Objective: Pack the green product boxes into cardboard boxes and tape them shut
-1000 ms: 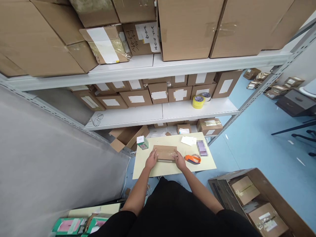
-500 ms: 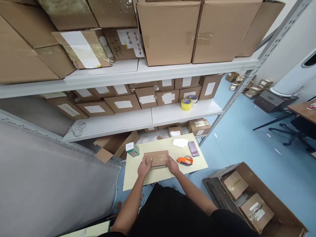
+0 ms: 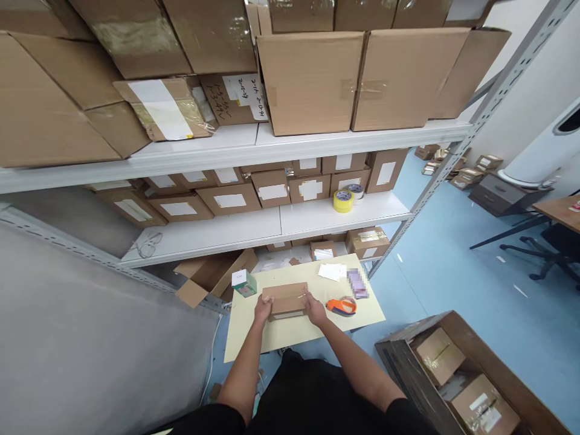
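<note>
Between my two hands is a small brown cardboard box, with a strip of clear tape near its right end and a pale strip on its near side. My left hand grips the box's left end, and my right hand grips the right end. Underneath is a pale yellow tabletop. An orange tape dispenser lies just right of my right hand. Behind it are white paper slips and a blurred purple item. A green and white box stands beyond my left hand.
A metal shelf rack full of labelled cardboard boxes rises behind the table. Yellow tape rolls sit on its middle shelf. An open carton leans at the table's left. A large carton holding taped boxes stands on the right.
The box has tipped so more of its near side shows, and my left fingers have shifted lower along its end. The camera view has tilted slightly upward.
</note>
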`<control>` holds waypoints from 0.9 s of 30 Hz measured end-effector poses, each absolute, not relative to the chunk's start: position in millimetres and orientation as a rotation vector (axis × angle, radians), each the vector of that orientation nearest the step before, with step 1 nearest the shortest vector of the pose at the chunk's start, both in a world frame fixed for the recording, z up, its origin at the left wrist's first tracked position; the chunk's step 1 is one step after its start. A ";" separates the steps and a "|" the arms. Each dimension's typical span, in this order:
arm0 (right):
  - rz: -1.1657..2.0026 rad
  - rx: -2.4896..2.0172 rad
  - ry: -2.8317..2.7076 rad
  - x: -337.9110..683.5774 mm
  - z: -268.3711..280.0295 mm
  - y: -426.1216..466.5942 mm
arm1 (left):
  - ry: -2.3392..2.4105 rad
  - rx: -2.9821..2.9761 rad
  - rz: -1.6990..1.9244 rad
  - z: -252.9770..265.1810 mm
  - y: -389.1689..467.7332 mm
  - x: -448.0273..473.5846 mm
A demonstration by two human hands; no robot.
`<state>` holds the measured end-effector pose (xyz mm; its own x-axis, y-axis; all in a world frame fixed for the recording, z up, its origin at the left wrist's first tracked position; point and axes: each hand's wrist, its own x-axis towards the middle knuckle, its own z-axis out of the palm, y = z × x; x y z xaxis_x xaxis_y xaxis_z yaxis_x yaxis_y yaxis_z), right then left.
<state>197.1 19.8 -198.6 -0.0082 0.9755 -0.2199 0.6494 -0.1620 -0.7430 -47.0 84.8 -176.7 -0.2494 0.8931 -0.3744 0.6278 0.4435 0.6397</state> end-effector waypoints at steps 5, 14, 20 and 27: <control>0.966 -1.873 -1.621 204.2 -203.5 11.4 | 2.015 1.268 0.420 -180.3 88.0 -29.8; 1.043 -1.826 -1.696 186.5 -198.0 24.2 | 2.066 1.184 0.446 -182.5 74.1 -55.0; 1.065 -1.847 -1.668 201.8 -195.1 27.8 | 2.044 1.209 0.486 -184.7 85.4 -42.6; 1.071 -1.822 -1.682 189.2 -198.3 31.6 | 2.053 1.237 0.499 -184.9 82.8 -55.0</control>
